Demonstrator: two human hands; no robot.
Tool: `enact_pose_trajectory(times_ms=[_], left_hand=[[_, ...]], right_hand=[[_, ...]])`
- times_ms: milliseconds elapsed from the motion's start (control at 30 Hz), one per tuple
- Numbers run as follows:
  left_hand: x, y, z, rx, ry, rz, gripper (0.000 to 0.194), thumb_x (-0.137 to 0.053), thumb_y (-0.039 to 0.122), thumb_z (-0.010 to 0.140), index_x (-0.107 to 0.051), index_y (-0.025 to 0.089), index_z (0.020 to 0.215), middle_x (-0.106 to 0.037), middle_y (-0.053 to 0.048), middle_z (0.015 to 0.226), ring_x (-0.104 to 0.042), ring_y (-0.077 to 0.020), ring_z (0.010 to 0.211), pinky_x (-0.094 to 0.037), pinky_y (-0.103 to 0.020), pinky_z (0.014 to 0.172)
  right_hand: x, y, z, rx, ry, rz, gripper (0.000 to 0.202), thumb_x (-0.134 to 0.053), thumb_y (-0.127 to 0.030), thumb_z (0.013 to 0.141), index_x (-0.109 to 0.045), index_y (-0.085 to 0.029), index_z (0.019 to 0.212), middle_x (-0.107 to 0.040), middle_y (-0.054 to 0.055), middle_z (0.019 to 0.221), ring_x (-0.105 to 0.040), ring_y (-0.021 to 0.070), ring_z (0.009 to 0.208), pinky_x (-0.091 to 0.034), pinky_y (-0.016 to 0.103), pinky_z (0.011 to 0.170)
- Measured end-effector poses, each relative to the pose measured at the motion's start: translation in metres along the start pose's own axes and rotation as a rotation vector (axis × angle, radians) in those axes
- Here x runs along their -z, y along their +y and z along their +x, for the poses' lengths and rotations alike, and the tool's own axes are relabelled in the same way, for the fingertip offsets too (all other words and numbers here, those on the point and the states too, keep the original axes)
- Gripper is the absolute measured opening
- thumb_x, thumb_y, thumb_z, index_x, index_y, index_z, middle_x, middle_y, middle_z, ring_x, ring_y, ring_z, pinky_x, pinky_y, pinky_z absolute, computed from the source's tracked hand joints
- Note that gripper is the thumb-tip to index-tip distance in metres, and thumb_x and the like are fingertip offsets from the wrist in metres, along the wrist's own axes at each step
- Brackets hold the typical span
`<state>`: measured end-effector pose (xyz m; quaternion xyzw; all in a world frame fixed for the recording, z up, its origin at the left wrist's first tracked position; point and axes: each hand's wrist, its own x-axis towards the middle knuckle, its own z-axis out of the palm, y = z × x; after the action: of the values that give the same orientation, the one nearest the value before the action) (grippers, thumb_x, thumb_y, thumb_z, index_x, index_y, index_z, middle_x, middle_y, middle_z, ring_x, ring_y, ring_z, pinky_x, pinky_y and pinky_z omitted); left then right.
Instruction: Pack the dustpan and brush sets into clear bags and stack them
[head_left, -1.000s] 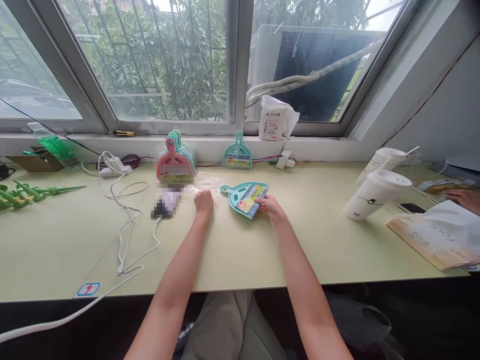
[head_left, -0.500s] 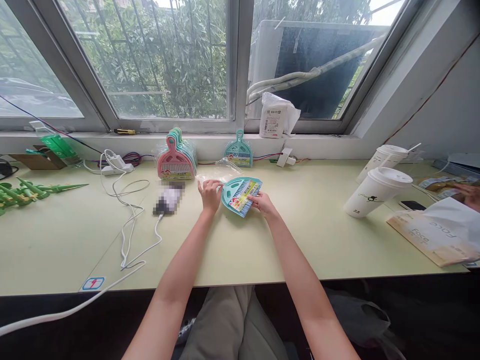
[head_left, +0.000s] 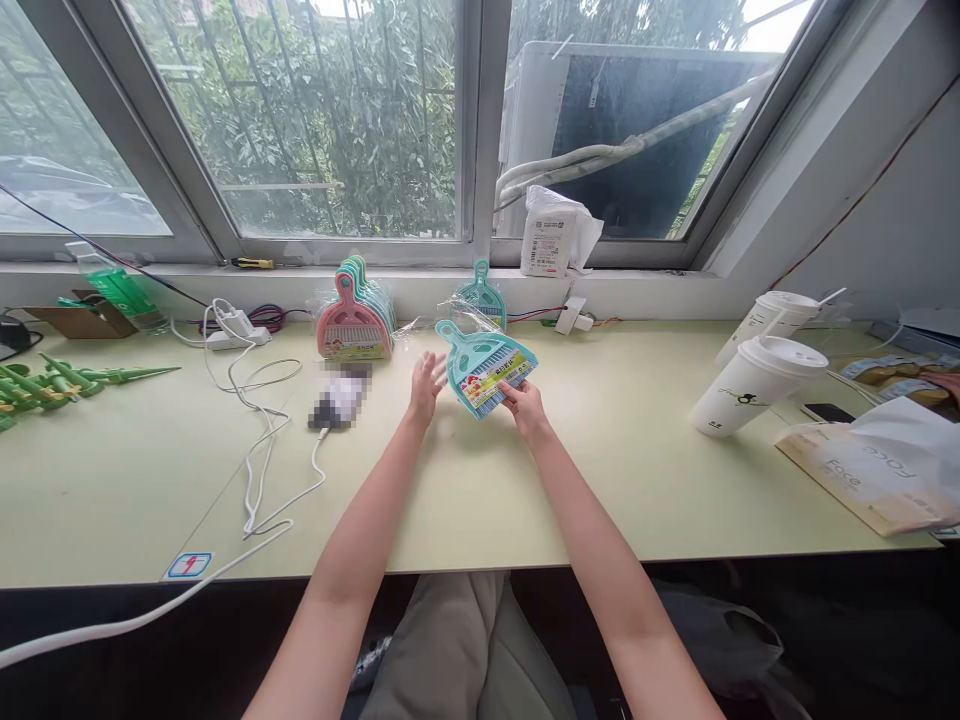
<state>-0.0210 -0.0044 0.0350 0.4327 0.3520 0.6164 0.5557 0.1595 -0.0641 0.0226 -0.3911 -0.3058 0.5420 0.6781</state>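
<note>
A teal mini dustpan with a small brush and a yellow printed label, the dustpan set [head_left: 491,368], is tilted above the table with its handle toward the upper left. My right hand [head_left: 523,408] grips its lower right edge, thumb over the front. Clear plastic wrap shows around the handle. My left hand [head_left: 427,387] is beside the set's left edge, fingers apart and holding nothing. Behind it, a second teal dustpan set [head_left: 484,292] leans against the wall, partly hidden. To the left stands a row of wrapped dustpan sets [head_left: 355,322], a pink one in front.
A pixelated object [head_left: 341,397] with a white cable [head_left: 259,480] lies left of my hands. Two white cups [head_left: 754,385] and a paper tissue pack [head_left: 874,465] stand at the right. Green plastic pieces [head_left: 56,385] lie far left. A white-wrapped box [head_left: 551,235] rests on the sill.
My left hand has let go of the handle end and opened. The dustpan set has turned and risen slightly, its handle now visible. The other person's hand at the far right has left view.
</note>
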Motion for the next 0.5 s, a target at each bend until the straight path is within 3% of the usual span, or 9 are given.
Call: enact_pose_trajectory(times_ms=[67, 133, 267, 500], left_hand=[[-0.003, -0.005, -0.001, 0.106, -0.210, -0.067, 0.058, -0.062, 0.052, 0.079, -0.051, 0.018, 0.125, -0.061, -0.012, 0.123, -0.059, -0.0280, 0.115, -0.049, -0.041, 0.094], [-0.009, -0.009, -0.007, 0.148, -0.290, -0.085, 0.049, -0.067, 0.048, 0.077, -0.059, 0.017, 0.114, -0.067, -0.010, 0.112, -0.062, -0.0280, 0.108, -0.051, -0.041, 0.092], [-0.021, -0.012, -0.017, 0.234, -0.331, -0.068, 0.042, -0.067, 0.047, 0.078, -0.062, 0.018, 0.108, -0.069, -0.009, 0.107, -0.063, -0.0275, 0.106, -0.050, -0.042, 0.095], [-0.023, -0.009, -0.019, 0.257, -0.367, -0.052, 0.043, -0.063, 0.048, 0.081, -0.062, 0.018, 0.111, -0.069, -0.010, 0.112, -0.061, -0.0279, 0.111, -0.048, -0.044, 0.100]], right_hand=[[-0.002, -0.001, -0.002, 0.009, -0.003, -0.012, 0.024, -0.078, -0.017, 0.068, -0.065, -0.015, 0.088, -0.073, 0.007, 0.095, -0.070, 0.0200, 0.090, -0.059, 0.036, 0.086], [-0.005, -0.002, -0.003, 0.029, 0.011, -0.025, 0.025, -0.079, -0.019, 0.067, -0.064, -0.015, 0.087, -0.073, 0.007, 0.095, -0.069, 0.0203, 0.091, -0.059, 0.037, 0.087], [-0.008, -0.003, -0.005, 0.077, 0.066, -0.042, 0.024, -0.077, -0.021, 0.069, -0.062, -0.015, 0.087, -0.072, 0.006, 0.097, -0.068, 0.0192, 0.094, -0.058, 0.036, 0.089], [-0.012, -0.003, -0.008, 0.068, 0.137, -0.068, 0.025, -0.075, -0.021, 0.070, -0.059, -0.016, 0.088, -0.071, 0.007, 0.101, -0.067, 0.0198, 0.098, -0.058, 0.034, 0.088]])
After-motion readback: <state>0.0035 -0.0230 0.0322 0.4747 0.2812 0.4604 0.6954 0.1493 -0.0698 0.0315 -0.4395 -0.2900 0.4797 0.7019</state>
